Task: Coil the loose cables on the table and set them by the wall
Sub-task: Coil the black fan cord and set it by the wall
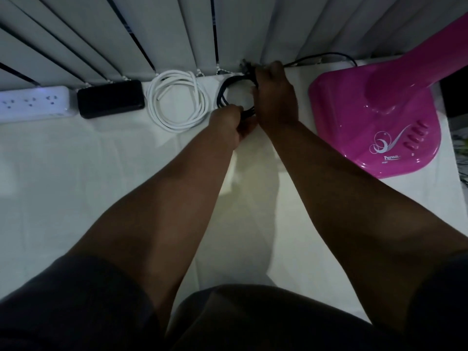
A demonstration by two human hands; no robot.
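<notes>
Bench (101,193): white surface. The part nearest you carries nothing of the task; all the work is at the far edge, 12 o'clock.
Left hand (228,120): fingers are curled round the near side of the black cable (224,96), gripping the bundled loops just left of 12 o'clock.
Right hand (274,97): lies over the coil's right and far side with its back to you. Its fingers reach to the plug end and appear to grip the loops there, but the fingertips are hidden.
Black cable: wound into a small ring, held between both hands and close to the blinds (152,34) that cover the wall.
Loose tail (319,55): a dark lead runs from your right hand toward 1 o'clock, behind the fan base (374,117). You cannot tell whether it belongs to this coil.
Step in hand: judged as finishing and setting down the black coil.
Next move: tuck the plug end so the loops hold. Lay the ring flat beside the white cable (177,101), then release both hands without springing the loops.
Count, cables: two, one black in hand and one white, coiled and at rest at 11 o'clock.
Count, other: one black box (110,98), one power strip (33,102) at 10 o'clock and one fan base.
</notes>
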